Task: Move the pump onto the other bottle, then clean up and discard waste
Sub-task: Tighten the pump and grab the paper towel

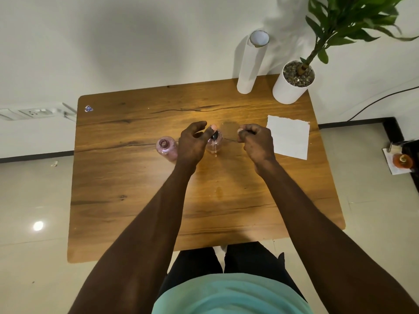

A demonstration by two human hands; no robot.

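A clear bottle (215, 146) stands near the middle of the wooden table (136, 200) with a black pump (215, 134) in its neck. My left hand (192, 143) is curled over the bottle's left side; its index fingertip lies on the pump and its thumb is raised apart. An open pink bottle (166, 148) without a pump stands just left of that hand. My right hand (257, 142) hovers to the right of the clear bottle, fingers curled and fingertips pinched together, with nothing visible in them.
A white paper sheet (289, 138) lies right of my right hand. A paper roll (249, 62) and a white plant pot (291, 87) stand at the far right corner. A small wet patch (218, 191) marks the table nearer to me.
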